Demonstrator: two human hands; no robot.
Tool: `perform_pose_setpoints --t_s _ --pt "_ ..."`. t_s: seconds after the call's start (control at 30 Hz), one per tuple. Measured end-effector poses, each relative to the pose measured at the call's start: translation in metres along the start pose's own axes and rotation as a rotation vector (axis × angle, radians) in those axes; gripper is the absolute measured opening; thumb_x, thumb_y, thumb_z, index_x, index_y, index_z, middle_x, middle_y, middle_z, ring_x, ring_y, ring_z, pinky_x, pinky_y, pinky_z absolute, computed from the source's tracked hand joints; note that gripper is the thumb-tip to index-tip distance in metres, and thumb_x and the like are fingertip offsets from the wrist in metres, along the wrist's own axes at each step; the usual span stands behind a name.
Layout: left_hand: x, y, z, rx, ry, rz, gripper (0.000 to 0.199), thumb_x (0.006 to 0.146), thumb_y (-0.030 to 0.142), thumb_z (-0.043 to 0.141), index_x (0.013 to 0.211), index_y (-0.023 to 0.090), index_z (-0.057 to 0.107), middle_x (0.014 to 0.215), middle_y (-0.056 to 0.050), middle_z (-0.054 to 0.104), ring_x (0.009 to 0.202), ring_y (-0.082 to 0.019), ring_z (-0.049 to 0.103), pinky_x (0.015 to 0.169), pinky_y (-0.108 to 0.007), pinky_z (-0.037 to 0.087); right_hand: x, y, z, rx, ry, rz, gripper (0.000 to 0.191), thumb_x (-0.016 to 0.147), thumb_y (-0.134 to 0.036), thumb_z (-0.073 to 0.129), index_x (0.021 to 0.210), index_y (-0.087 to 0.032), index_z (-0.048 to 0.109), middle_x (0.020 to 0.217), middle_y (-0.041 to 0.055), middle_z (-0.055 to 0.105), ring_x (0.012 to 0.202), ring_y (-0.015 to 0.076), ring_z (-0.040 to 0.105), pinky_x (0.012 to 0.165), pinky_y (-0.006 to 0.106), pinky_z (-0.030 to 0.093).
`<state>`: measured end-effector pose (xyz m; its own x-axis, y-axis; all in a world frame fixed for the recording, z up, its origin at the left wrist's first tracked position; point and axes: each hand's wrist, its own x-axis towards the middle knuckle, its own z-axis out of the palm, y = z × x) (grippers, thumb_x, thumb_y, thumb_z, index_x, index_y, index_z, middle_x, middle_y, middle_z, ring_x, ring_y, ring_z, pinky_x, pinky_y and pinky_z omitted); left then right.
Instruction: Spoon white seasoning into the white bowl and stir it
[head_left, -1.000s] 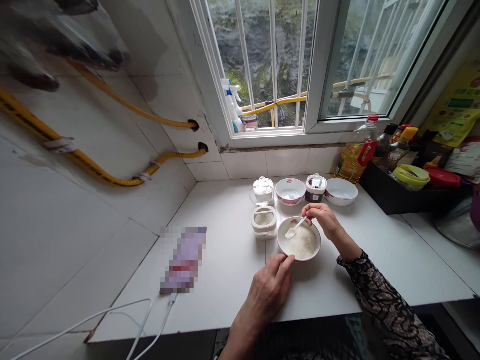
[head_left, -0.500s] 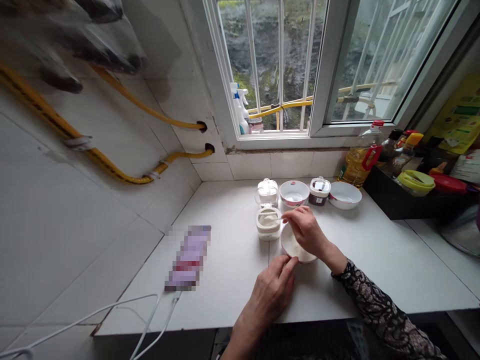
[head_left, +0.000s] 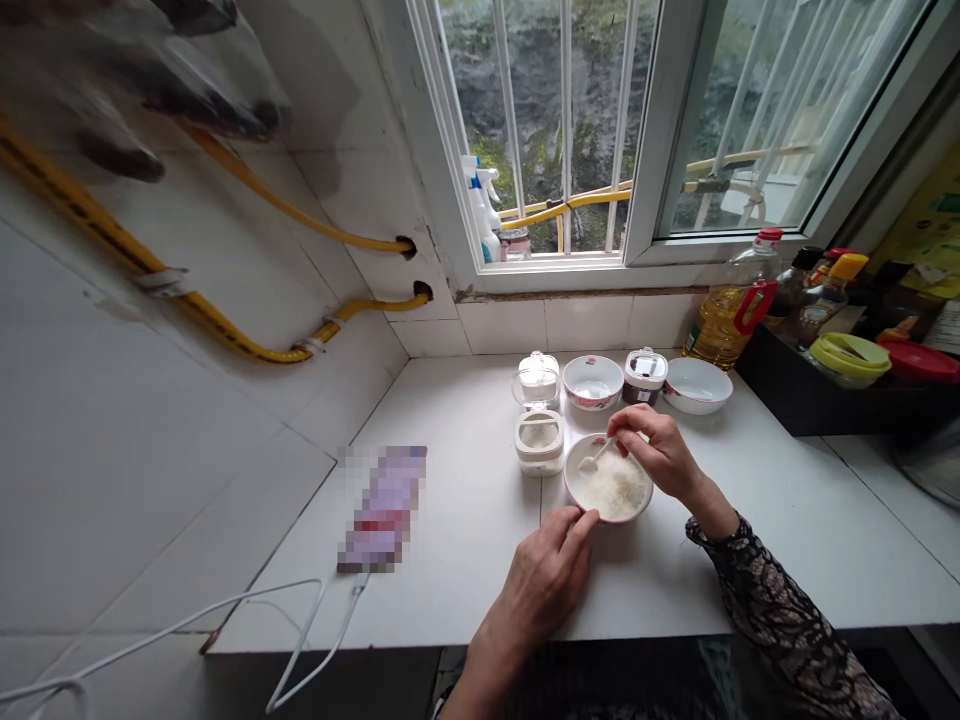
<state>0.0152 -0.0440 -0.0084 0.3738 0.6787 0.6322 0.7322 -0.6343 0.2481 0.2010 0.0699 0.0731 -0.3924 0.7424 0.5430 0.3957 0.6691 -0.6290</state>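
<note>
Labels are hopeless from up here: the dark jar at the back has a small white tag and the oil bottle a green one, both too tiny to read, and the print on the yellow packet up right is just as fuzzy. Right hand has its thumb and fingers pinched on the handle of a white spoon, scoop end down inside a red-rimmed bowl with pale grains in it. Left hand has its fingers bunched close together at the bowl's near-left rim, touching, though I can't tell whether they're actually gripping it. Room-wise, the bowl sits in from the counter's front edge, just beside an open white seasoning jar, with a floral bowl and a shallow bowl behind. Wide stretch of counter to the left, out to a pixelated purple item with a white cable trailing over the edge. Counter is white with seams, tucked against tiled walls under a barred window, yellow hoses running along the left.
</note>
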Motion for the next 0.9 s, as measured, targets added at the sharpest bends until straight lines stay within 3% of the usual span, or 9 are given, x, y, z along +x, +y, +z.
perform_pose_setpoints --t_s 0.13,0.23,0.53,0.9 --pt "-0.001 0.000 0.000 0.006 0.003 0.006 0.040 0.091 0.008 0.042 0.129 0.016 0.048 0.105 -0.011 0.064 0.093 -0.020 0.066 0.075 -0.028 0.059 -0.002 -0.003 0.003 -0.093 -0.283 -0.085 0.021 0.082 -0.009 0.045 0.072 -0.019 0.060 0.067 0.0016 0.065 0.065 0.0160 0.051 0.075 0.032 0.041" --pt "-0.001 -0.001 0.001 0.008 0.004 0.003 0.040 0.092 0.008 0.042 0.130 0.016 0.048 0.105 -0.011 0.064 0.093 -0.019 0.066 0.074 -0.027 0.059 -0.003 -0.006 0.007 -0.092 -0.389 -0.034 0.021 0.079 -0.007 0.044 0.070 -0.019 0.059 0.067 0.0012 0.064 0.062 0.0145 0.049 0.072 0.030 0.039" --pt "-0.002 -0.001 0.001 0.005 0.001 0.012 0.041 0.091 0.008 0.042 0.131 0.015 0.048 0.106 -0.011 0.064 0.095 -0.019 0.066 0.074 -0.026 0.059 0.003 0.005 0.001 0.311 -0.190 0.420 0.016 0.074 -0.022 0.046 0.066 -0.019 0.060 0.050 -0.0034 0.051 0.051 0.0126 0.046 0.057 0.026 0.036" --pt "0.000 -0.001 0.001 -0.008 0.003 0.009 0.042 0.091 0.007 0.041 0.131 0.016 0.046 0.106 -0.011 0.064 0.095 -0.020 0.066 0.074 -0.027 0.059 0.007 0.013 0.005 0.478 -0.126 0.521 0.013 0.065 -0.026 0.052 0.062 -0.018 0.062 0.049 -0.0023 0.054 0.051 0.0122 0.047 0.054 0.026 0.037"
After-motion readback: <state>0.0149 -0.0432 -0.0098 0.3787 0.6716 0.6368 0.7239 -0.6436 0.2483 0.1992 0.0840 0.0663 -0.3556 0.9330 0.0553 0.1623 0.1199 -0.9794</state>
